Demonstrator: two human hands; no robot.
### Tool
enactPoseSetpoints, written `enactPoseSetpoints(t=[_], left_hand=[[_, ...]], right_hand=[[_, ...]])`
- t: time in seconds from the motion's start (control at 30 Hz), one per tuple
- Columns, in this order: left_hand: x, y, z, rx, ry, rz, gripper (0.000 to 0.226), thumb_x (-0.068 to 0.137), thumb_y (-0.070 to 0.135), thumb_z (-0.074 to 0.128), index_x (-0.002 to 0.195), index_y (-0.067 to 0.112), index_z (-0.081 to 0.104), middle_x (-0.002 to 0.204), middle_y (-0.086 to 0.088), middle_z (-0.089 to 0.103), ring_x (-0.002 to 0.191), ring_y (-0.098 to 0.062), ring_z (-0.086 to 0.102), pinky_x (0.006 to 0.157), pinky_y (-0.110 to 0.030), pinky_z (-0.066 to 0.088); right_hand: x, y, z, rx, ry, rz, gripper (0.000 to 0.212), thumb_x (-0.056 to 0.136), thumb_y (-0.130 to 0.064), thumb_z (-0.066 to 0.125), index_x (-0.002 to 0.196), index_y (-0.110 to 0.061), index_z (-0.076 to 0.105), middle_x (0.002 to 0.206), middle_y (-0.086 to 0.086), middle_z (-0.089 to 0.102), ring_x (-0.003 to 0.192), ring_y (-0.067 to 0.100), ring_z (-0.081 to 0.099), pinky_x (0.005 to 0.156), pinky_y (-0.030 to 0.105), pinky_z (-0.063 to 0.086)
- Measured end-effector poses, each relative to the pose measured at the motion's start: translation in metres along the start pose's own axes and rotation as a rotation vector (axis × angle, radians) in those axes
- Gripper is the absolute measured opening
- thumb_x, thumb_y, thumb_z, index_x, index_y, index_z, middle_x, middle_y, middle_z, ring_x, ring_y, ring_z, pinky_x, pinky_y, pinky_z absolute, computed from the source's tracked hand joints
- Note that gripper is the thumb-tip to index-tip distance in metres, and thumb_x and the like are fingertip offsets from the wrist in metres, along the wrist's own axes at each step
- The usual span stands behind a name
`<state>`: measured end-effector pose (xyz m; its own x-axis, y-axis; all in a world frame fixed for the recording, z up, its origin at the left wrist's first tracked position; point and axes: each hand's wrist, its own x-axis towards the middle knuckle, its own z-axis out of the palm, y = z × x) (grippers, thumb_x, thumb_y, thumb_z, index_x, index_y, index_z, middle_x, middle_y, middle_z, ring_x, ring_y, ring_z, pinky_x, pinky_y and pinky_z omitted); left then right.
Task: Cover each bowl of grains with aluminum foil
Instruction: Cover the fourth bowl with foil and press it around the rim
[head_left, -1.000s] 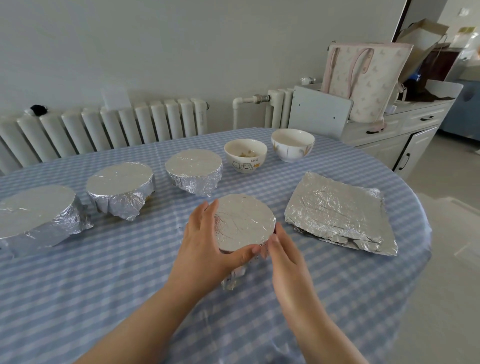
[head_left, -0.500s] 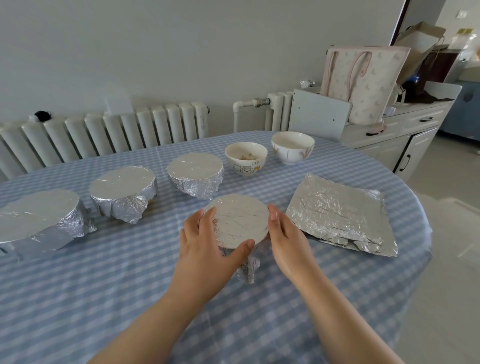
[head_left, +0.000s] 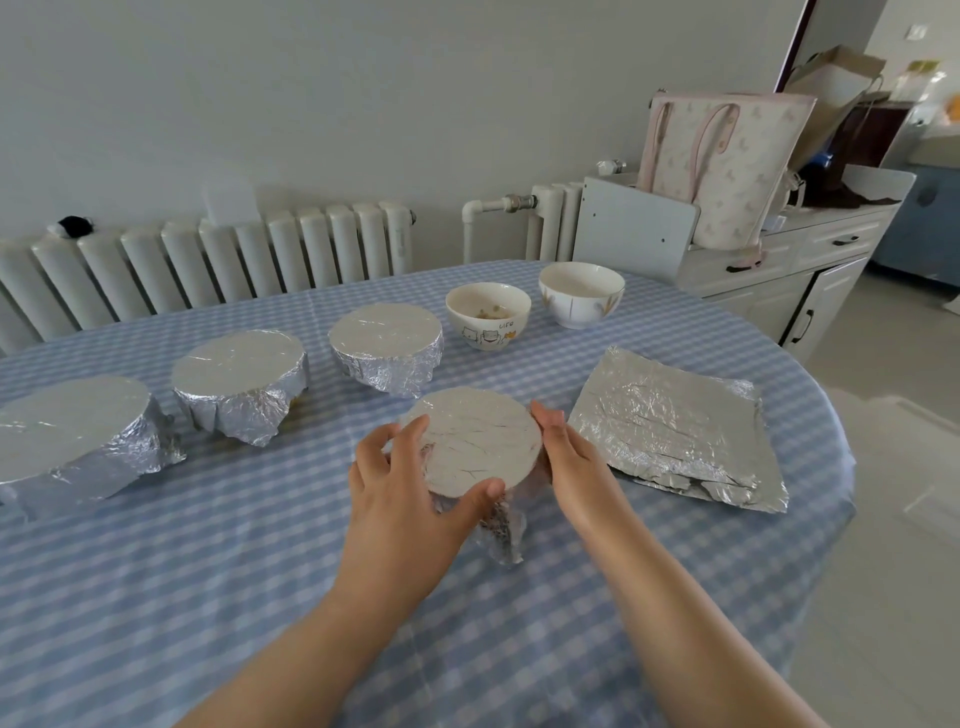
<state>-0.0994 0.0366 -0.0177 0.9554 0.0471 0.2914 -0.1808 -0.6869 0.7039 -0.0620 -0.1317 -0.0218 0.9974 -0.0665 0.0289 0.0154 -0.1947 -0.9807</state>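
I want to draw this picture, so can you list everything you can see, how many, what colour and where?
foil-covered bowls: four, silver; three in a row at left, one in the middle
open bowls: two, white, at the back; cat bowl, plain bowl
foil sheets: a silver stack, at right
tablecloth: one, blue and white checked
radiator: white, by the wall
tote bag: one, pinkish, on the cabinet
left hand: curled round the middle bowl's foil
right hand: flat against its right side

Soft daylight, wide-angle edge distortion
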Motion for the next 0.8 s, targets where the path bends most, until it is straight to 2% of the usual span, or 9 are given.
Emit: enactPoseSetpoints(t=[0.07,0.17,0.27,0.3,0.37,0.43,0.57,0.7,0.8], left_hand=[[0.001,-0.002,-0.003,-0.002,0.013,0.0,0.106,0.058,0.086,0.047,0.145,0.028,0.031,0.144,0.003,0.02,0.134,-0.017,0.02,0.102,-0.031,0.026],[0.009,-0.009,-0.009,0.117,0.03,0.071,0.111,0.055,0.097,0.039,0.144,0.03,0.033,0.147,0.003,0.017,0.133,-0.018,0.018,0.107,-0.038,0.027],[0.017,-0.019,-0.011,0.156,0.007,0.231,0.109,0.06,0.095,0.038,0.146,0.028,0.034,0.158,0.004,0.005,0.144,-0.02,0.007,0.113,-0.045,0.022],[0.019,-0.02,-0.012,0.131,-0.026,0.256,0.109,0.061,0.094,0.04,0.148,0.029,0.031,0.16,0.007,0.0,0.147,-0.019,0.003,0.113,-0.044,0.019],[0.022,-0.023,-0.012,0.038,-0.12,0.23,0.113,0.057,0.093,0.048,0.149,0.032,0.025,0.16,0.013,-0.002,0.148,-0.012,0.005,0.116,-0.041,0.022],[0.023,-0.025,-0.009,-0.062,-0.193,0.175,0.123,0.048,0.094,0.055,0.15,0.034,0.022,0.159,0.017,0.002,0.145,-0.002,0.012,0.116,-0.037,0.026],[0.024,-0.026,-0.005,-0.124,-0.238,0.122,0.139,0.035,0.094,0.061,0.151,0.033,0.018,0.157,0.019,0.005,0.134,0.011,0.015,0.11,-0.02,0.021],[0.024,-0.027,-0.003,-0.162,-0.218,0.099,0.135,0.037,0.086,0.071,0.15,0.034,0.018,0.152,0.016,0.017,0.137,0.004,0.024,0.11,-0.02,0.025],[0.023,-0.026,-0.001,-0.211,-0.199,0.086,0.13,0.04,0.078,0.077,0.149,0.034,0.022,0.146,0.017,0.024,0.134,0.004,0.03,0.108,-0.018,0.028]], right_hand=[[0.0,0.004,-0.001,0.166,-0.03,0.04,0.046,0.095,-0.06,0.032,0.127,-0.039,0.058,0.133,-0.007,0.06,0.126,0.01,0.053,0.113,0.041,0.037],[-0.003,0.012,-0.003,0.199,-0.014,0.0,0.049,0.085,-0.068,0.038,0.124,-0.044,0.054,0.14,-0.006,0.053,0.131,0.007,0.047,0.115,0.039,0.033],[-0.013,0.017,-0.003,0.151,0.063,-0.092,0.045,0.095,-0.046,0.048,0.134,-0.022,0.047,0.125,-0.007,0.057,0.109,-0.012,0.055,0.097,0.015,0.044],[-0.017,0.02,-0.002,0.118,0.076,-0.123,0.046,0.093,-0.044,0.052,0.131,-0.02,0.047,0.121,-0.007,0.058,0.105,-0.013,0.057,0.093,0.015,0.046],[-0.023,0.025,0.001,0.053,0.075,-0.173,0.053,0.08,-0.059,0.06,0.122,-0.027,0.048,0.121,-0.007,0.059,0.109,-0.002,0.06,0.096,0.027,0.05],[-0.025,0.03,0.001,0.081,0.082,-0.186,0.059,0.071,-0.068,0.064,0.115,-0.032,0.046,0.121,-0.005,0.059,0.111,0.003,0.061,0.095,0.027,0.051],[-0.027,0.033,-0.002,0.142,0.052,-0.212,0.041,0.075,-0.031,0.067,0.11,-0.025,0.048,0.117,-0.002,0.06,0.106,-0.001,0.062,0.09,0.019,0.049],[-0.027,0.034,-0.003,0.144,0.071,-0.222,0.018,0.086,-0.01,0.062,0.102,-0.017,0.056,0.103,-0.004,0.067,0.09,-0.006,0.065,0.078,0.011,0.048],[-0.025,0.033,-0.001,0.153,0.131,-0.188,0.012,0.091,-0.003,0.059,0.095,-0.013,0.061,0.094,-0.007,0.068,0.081,-0.008,0.064,0.073,0.011,0.047]])
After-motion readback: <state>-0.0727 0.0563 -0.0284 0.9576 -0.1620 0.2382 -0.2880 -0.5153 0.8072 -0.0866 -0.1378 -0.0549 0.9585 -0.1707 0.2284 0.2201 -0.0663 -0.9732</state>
